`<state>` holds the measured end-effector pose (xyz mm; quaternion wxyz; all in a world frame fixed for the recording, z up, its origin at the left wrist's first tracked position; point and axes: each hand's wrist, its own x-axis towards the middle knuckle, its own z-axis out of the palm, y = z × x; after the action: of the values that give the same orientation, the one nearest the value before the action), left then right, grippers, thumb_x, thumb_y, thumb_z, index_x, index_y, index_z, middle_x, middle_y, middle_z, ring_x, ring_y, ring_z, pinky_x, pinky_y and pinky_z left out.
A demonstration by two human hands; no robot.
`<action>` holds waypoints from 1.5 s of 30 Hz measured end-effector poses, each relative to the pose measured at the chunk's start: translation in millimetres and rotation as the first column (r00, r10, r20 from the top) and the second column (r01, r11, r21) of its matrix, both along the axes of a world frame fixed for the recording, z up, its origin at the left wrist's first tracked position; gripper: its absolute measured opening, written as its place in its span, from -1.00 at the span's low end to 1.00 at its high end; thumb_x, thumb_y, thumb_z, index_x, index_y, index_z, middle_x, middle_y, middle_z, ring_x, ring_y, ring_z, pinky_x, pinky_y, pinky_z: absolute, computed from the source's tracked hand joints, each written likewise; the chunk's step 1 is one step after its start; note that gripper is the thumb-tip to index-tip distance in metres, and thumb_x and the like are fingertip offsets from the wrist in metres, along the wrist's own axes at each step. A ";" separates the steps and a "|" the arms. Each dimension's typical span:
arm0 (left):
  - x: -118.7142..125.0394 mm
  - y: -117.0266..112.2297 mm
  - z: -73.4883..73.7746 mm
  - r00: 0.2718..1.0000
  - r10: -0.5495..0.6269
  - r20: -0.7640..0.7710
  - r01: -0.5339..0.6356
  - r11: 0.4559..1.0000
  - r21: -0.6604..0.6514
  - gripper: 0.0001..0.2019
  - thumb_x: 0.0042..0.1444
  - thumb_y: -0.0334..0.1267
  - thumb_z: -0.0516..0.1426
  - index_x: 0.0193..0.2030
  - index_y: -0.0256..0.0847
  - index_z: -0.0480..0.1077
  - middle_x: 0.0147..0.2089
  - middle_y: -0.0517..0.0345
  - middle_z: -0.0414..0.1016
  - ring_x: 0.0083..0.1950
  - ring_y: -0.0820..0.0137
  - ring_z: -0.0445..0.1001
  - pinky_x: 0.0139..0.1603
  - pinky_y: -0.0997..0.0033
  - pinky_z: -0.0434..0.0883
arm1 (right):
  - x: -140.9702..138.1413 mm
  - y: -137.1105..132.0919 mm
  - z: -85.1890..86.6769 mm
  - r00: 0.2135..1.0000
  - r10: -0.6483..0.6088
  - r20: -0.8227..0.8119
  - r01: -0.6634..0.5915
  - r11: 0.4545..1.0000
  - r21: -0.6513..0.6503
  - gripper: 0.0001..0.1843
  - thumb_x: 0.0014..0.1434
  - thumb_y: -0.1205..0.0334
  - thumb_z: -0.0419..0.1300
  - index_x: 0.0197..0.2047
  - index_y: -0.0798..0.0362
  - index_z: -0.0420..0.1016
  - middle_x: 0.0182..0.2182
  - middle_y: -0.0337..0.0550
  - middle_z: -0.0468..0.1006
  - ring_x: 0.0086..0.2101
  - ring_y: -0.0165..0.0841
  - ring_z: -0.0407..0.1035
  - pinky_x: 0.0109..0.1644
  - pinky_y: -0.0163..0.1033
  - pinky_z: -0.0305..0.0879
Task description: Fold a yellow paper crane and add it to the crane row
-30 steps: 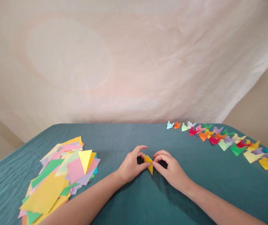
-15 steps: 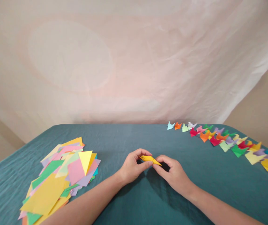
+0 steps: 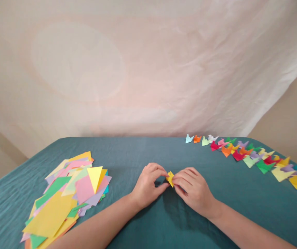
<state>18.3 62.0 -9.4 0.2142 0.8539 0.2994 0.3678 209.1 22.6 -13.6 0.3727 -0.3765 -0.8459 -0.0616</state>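
Observation:
A small folded yellow paper [image 3: 170,178] is held between my two hands, over the middle of the table's near half. My left hand [image 3: 148,185] pinches it from the left, fingertips above and thumb below. From the right, my right hand [image 3: 194,188] grips its other side between thumb and fingers. Pointed folds show at the top and bottom of the paper, while its sides are partly covered by my fingertips.
To the left lies a loose pile of coloured paper sheets [image 3: 50,214], with a yellow folded triangle [image 3: 95,176] on top. Rows of small folded paper birds [image 3: 265,167] run along the right side of the green tablecloth [image 3: 127,152]. A pale cloth [image 3: 148,69] hangs behind.
The yellow paper has been turned from lying lengthwise between my hands to a more upright position. My right hand has closed in on it and now grips its right side.

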 end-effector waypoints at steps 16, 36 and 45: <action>-3.9 1.5 -2.7 0.963 -0.026 -0.269 0.044 0.997 0.062 -0.93 0.13 -0.30 0.13 -0.27 -0.17 0.45 -0.20 0.11 0.42 -0.08 0.31 0.33 -0.04 0.28 0.25 | -0.1 1.3 -6.8 0.995 -0.011 0.095 0.033 0.972 -0.233 -0.86 0.16 0.42 0.09 -0.34 0.05 0.45 -0.40 -0.16 0.49 -0.32 -0.33 0.35 -0.16 -0.16 0.21; -2.4 6.9 -7.1 0.982 -0.003 -0.189 0.003 1.000 0.001 -0.90 0.13 -0.32 0.11 -0.32 -0.19 0.46 -0.21 0.10 0.42 -0.10 0.33 0.33 -0.02 0.27 0.27 | 3.4 14.1 -13.5 0.976 -0.145 -0.160 0.037 0.843 -0.536 -0.82 0.18 0.24 0.10 -0.42 0.04 0.45 -0.24 -0.12 0.39 -0.18 -0.29 0.31 -0.07 -0.11 0.25; -4.2 -6.2 15.0 0.872 -0.008 -0.490 0.187 0.930 0.317 -0.70 0.21 -0.42 -0.04 0.06 -0.20 0.28 0.06 0.05 0.37 0.22 0.27 0.14 0.20 0.19 0.10 | 4.5 16.7 -17.0 0.980 -0.126 -0.157 0.032 0.866 -0.500 -0.84 0.17 0.26 0.10 -0.42 0.04 0.42 -0.26 -0.11 0.39 -0.20 -0.29 0.30 -0.09 -0.09 0.26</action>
<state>14.2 55.7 5.7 -0.0059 0.9569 0.2274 0.1807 213.6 39.2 -30.6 0.3376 -0.4978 -0.7791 0.1768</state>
